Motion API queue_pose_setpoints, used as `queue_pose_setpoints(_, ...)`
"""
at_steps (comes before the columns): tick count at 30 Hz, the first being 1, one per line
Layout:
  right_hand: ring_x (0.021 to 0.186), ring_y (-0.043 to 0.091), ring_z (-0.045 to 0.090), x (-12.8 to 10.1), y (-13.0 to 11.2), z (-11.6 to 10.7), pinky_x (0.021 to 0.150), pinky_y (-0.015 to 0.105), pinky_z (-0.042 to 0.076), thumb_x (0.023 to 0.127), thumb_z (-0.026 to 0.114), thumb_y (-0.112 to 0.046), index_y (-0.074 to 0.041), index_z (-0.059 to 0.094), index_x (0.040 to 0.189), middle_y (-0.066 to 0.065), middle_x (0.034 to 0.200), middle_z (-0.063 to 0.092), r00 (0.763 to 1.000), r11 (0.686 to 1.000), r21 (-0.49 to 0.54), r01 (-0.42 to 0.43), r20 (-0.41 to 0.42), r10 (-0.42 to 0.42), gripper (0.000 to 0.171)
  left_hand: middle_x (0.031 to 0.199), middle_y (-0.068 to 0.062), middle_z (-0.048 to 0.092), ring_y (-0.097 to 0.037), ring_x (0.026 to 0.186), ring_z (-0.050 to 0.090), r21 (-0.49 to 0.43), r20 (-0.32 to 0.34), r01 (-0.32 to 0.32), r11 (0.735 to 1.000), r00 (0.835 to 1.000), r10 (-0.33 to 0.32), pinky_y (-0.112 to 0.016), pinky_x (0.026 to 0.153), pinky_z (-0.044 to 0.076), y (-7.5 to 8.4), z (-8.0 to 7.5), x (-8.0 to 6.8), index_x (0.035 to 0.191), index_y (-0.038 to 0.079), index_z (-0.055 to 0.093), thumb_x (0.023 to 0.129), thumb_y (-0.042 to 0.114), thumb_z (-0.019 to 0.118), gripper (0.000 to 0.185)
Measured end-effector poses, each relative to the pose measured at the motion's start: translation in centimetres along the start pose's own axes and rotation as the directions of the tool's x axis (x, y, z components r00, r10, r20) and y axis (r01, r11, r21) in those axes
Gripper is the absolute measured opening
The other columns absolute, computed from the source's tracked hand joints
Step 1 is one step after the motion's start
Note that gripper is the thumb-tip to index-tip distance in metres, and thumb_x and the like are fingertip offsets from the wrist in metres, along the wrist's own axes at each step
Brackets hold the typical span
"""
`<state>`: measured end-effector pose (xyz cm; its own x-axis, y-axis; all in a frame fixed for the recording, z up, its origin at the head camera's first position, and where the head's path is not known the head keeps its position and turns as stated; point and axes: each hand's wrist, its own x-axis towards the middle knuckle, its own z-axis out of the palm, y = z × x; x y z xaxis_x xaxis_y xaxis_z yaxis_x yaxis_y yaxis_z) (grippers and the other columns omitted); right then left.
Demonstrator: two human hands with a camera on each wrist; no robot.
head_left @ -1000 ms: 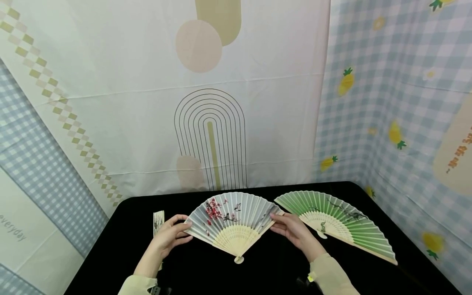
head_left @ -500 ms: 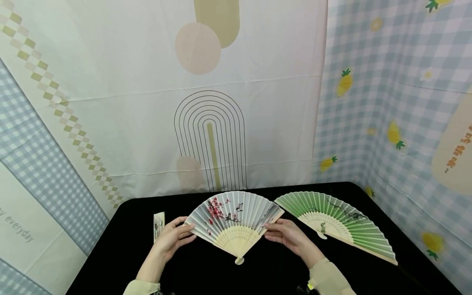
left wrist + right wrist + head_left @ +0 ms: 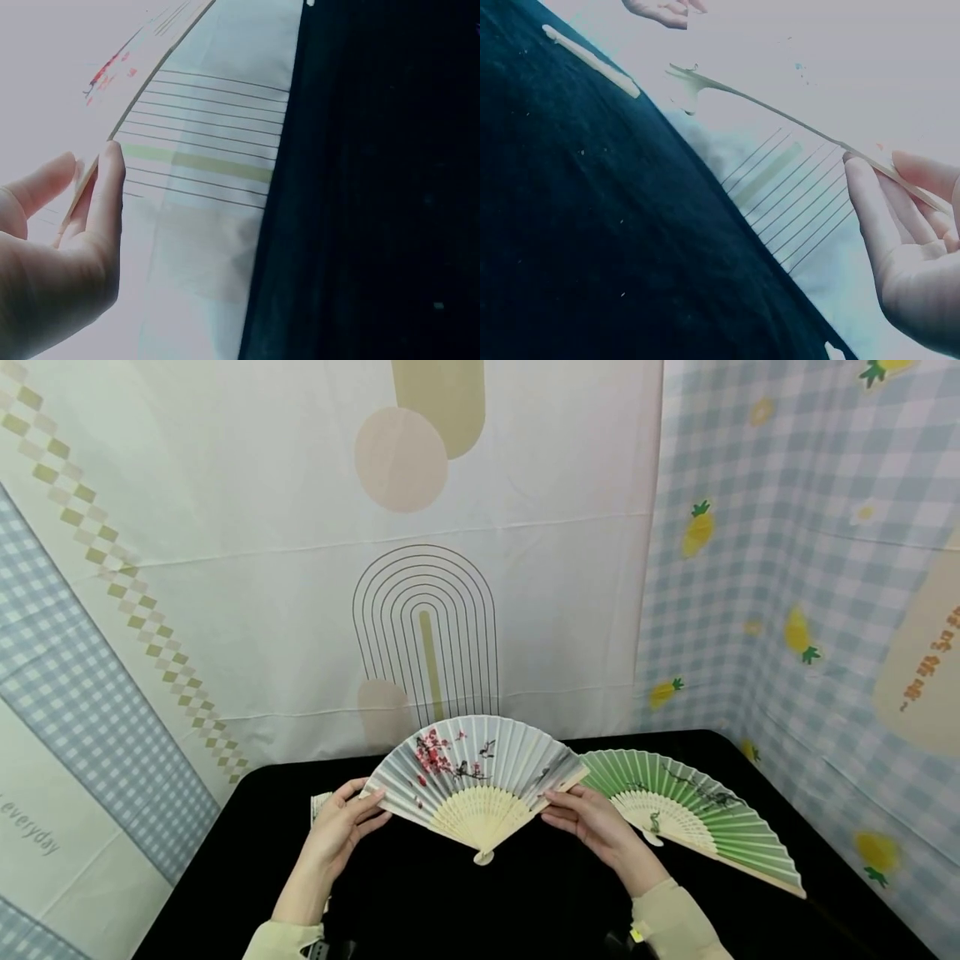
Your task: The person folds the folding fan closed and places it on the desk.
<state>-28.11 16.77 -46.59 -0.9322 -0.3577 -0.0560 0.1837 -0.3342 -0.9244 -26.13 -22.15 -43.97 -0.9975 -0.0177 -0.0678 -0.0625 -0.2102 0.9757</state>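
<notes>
Bamboo ribs and pale grey pleated paper with a red blossom branch: that is the open folding fan I hold up between my two hands, clear of the black table, its pivot pointing down toward me. My left hand pinches the fan's left outer rib between thumb and fingers, the fingers pressed together along the edge. My right hand pinches the right outer rib the same way, thumb under and fingers on top. Just beside my right hand, a green pleated folding fan with a dark branch painted on it lies open flat on the table, its near edge partly behind the grey fan. A narrow closed fan of pale slats lies on the table behind my left hand.
</notes>
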Motion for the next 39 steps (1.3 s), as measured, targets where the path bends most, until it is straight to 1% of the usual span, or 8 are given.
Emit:
queue_pose_setpoints(4, 0.09, 0.014, 0.071, 0.1, -0.6, 0.3, 0.097, 0.034, 0.055, 0.103, 0.056, -0.003, -0.011, 0.05, 0.082, 0.004, 0.098, 0.067, 1.0, 0.999, 0.023, 0.029, -0.01, -0.029, 0.023, 0.101, -0.005, 0.071, -0.019, 0.091, 0.071, -0.015, -0.015, -0.064, 0.998, 0.998, 0.064, -0.038, 0.086, 0.06, 1.0, 0.4, 0.0, 0.127, -0.003, 0.052, 0.098, 0.001, 0.063, 0.031)
queue_pose_setpoints(7, 0.091, 0.014, 0.07, 0.1, -1.1, 0.5, 0.098, 0.034, 0.054, 0.103, 0.056, -0.004, -0.011, 0.053, 0.084, 0.004, 0.101, 0.067, 0.999, 0.998, 0.045, 0.042, -0.021, -0.041, 0.02, 0.099, -0.003, 0.072, -0.018, 0.09, 0.071, -0.037, -0.022, -0.099, 0.994, 0.995, 0.099, -0.039, 0.086, 0.06, 1.8, 0.7, 0.0, 0.125, -0.002, 0.053, 0.097, -0.001, 0.064, 0.029)
queue_pose_setpoints(11, 0.093, 0.015, 0.07, 0.0, -1.6, 0.7, 0.098, 0.033, 0.054, 0.104, 0.054, -0.002, -0.01, 0.056, 0.086, 0.005, 0.104, 0.067, 0.997, 0.994, 0.08, 0.07, -0.035, -0.068, 0.02, 0.097, -0.003, 0.073, -0.017, 0.091, 0.071, -0.072, -0.043, -0.117, 0.991, 0.993, 0.114, -0.038, 0.086, 0.06, 2.6, 0.9, 0.3, 0.124, -0.001, 0.054, 0.097, -0.001, 0.064, 0.028)
queue_pose_setpoints(17, 0.093, 0.015, 0.071, 0.0, -2.3, 1.0, 0.098, 0.032, 0.054, 0.105, 0.05, 0.0, -0.011, 0.059, 0.082, 0.005, 0.104, 0.067, 0.993, 0.986, 0.123, 0.113, -0.048, -0.107, 0.027, 0.1, -0.002, 0.073, -0.016, 0.094, 0.071, -0.112, -0.05, -0.15, 0.982, 0.988, 0.145, -0.033, 0.083, 0.06, 3.4, 1.1, 0.5, 0.123, 0.0, 0.054, 0.097, 0.001, 0.065, 0.028)
queue_pose_setpoints(27, 0.096, 0.014, 0.071, 0.0, -3.4, 1.3, 0.095, 0.029, 0.054, 0.106, 0.049, -0.001, -0.009, 0.072, 0.089, 0.005, 0.106, 0.069, 0.981, 0.954, 0.231, 0.191, -0.02, -0.192, 0.03, 0.102, -0.003, 0.073, -0.016, 0.093, 0.072, -0.171, -0.111, -0.243, 0.955, 0.968, 0.226, -0.032, 0.082, 0.06, 4.4, 1.4, 0.7, 0.125, 0.0, 0.054, 0.098, 0.004, 0.066, 0.03)
queue_pose_setpoints(31, 0.097, 0.015, 0.071, 0.0, -3.7, 1.5, 0.096, 0.029, 0.054, 0.106, 0.05, -0.002, -0.009, 0.073, 0.09, 0.005, 0.107, 0.069, 0.979, 0.945, 0.256, 0.201, -0.018, -0.204, 0.029, 0.102, -0.002, 0.073, -0.015, 0.092, 0.071, -0.205, -0.118, -0.27, 0.941, 0.961, 0.25, -0.031, 0.081, 0.061, 4.6, 1.4, 0.7, 0.124, 0.003, 0.056, 0.098, 0.005, 0.066, 0.028)
queue_pose_setpoints(34, 0.097, 0.015, 0.071, -0.1, -3.8, 1.8, 0.096, 0.029, 0.054, 0.106, 0.05, -0.003, -0.009, 0.071, 0.088, 0.005, 0.107, 0.069, 0.977, 0.938, 0.274, 0.211, -0.038, -0.208, 0.028, 0.092, -0.002, 0.071, -0.015, 0.089, 0.071, -0.24, -0.133, -0.297, 0.924, 0.953, 0.272, -0.032, 0.081, 0.061, 4.6, 1.5, 0.8, 0.12, 0.006, 0.058, 0.098, 0.003, 0.066, 0.024)
queue_pose_setpoints(39, 0.097, 0.016, 0.071, -0.1, -3.7, 2.3, 0.096, 0.03, 0.054, 0.107, 0.05, -0.005, -0.008, 0.073, 0.094, 0.005, 0.102, 0.071, 0.974, 0.923, 0.315, 0.222, -0.018, -0.228, 0.026, 0.09, -0.004, 0.071, -0.016, 0.088, 0.072, -0.31, -0.165, -0.366, 0.878, 0.93, 0.329, -0.032, 0.078, 0.061, 4.5, 1.7, 0.9, 0.113, 0.007, 0.06, 0.097, -0.001, 0.064, 0.019)
